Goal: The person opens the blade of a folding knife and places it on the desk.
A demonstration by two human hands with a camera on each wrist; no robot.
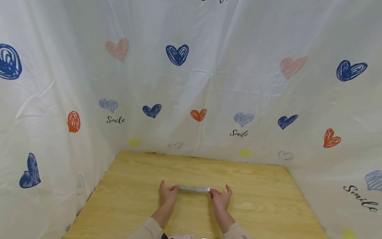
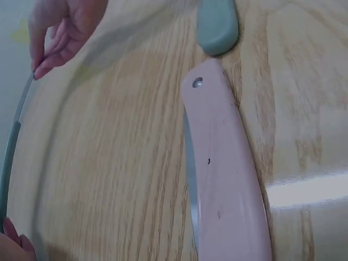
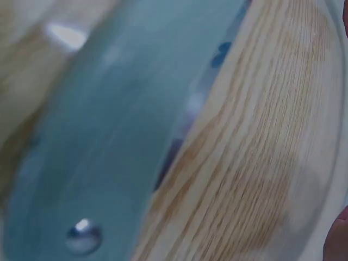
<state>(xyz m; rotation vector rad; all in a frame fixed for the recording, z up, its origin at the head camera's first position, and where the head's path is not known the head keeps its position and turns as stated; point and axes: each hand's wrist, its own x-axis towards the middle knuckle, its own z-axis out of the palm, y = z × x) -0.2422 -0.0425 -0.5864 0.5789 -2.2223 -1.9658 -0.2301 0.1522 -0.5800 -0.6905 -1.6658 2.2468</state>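
An unfolded knife with a green handle [image 2: 8,168] and a thin metal blade [image 2: 24,100] is held level above the table; in the head view the knife [image 1: 191,188] spans between both hands. My left hand [image 1: 168,195] pinches the handle's end. At the blade's tip, my right hand [image 1: 220,199] pinches it between thumb and finger. The left wrist view has the right hand [image 2: 70,30] at top left and part of the left hand [image 2: 16,244] at the lower left corner.
On the table [image 1: 134,192] lies a folded pink knife [image 2: 225,174], with a green handle end [image 2: 217,27] beyond it. A riveted green handle [image 3: 109,119] looms close in the right wrist view. Heart-printed cloth [image 1: 209,89] surrounds the table's back and sides.
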